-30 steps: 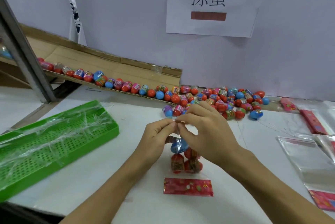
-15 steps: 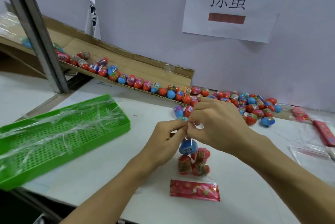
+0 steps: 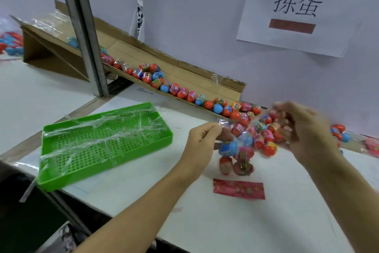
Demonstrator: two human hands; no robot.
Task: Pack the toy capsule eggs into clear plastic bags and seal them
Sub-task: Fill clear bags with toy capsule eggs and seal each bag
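Left hand [image 3: 202,142], at frame centre, pinches the top of the clear bag [image 3: 235,150] of capsule eggs standing on the table [image 3: 225,222]; right hand [image 3: 307,131], raised at right, is blurred, grip indeterminate.

A pale wall [image 3: 194,27] closes off the far side, with a white paper sign [image 3: 297,13] pinned at upper right bearing two black characters over a brown bar. A grey metal post [image 3: 82,31] rises at left from the white table [image 3: 225,222], lit evenly, dark floor showing near left.
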